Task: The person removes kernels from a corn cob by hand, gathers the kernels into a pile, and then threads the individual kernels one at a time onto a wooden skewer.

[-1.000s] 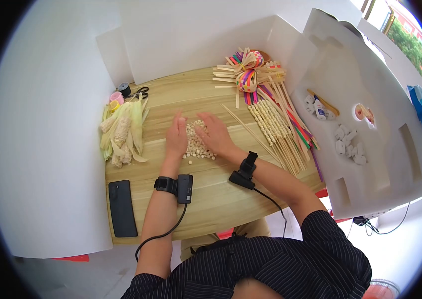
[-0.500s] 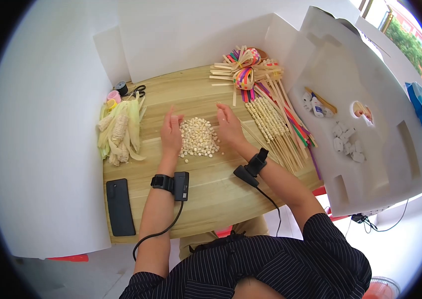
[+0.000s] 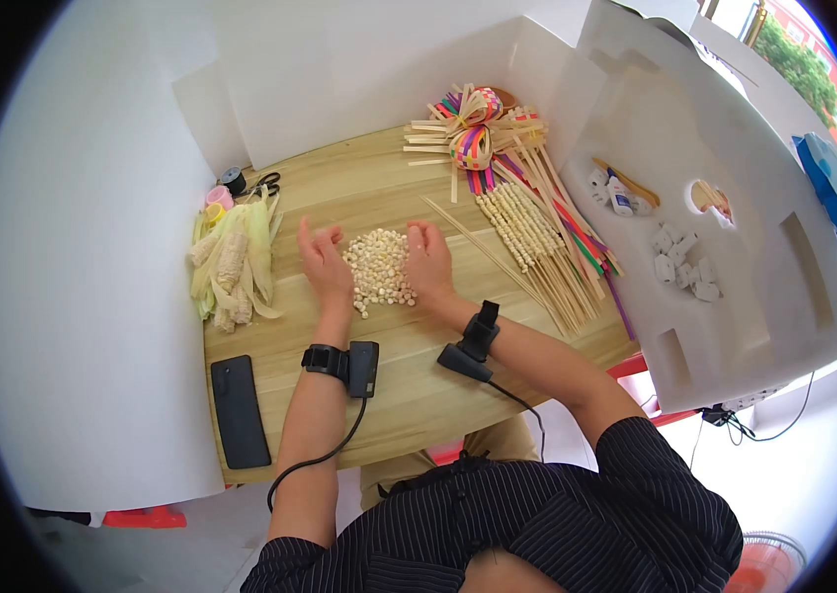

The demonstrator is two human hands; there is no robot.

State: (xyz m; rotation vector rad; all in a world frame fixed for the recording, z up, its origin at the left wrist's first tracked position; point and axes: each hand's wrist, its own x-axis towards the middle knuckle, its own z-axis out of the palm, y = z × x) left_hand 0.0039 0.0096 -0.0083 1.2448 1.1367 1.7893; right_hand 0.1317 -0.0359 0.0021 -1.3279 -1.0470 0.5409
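Left hand and right hand flank the kernel pile, fingers loosely spread, grasping nothing.

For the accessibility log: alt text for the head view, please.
A person's left hand and right hand cup a pile of pale kernels on a wooden table. Husked corn cobs lie left, skewers right.

A single head-worn fisheye camera looks steeply down from above the person's shoulders onto the table, close enough that both forearms fill the near middle. It faces forward, toward the far white backboard. The round lens bends the edges; black corners frame the view. No second view shares the scene.
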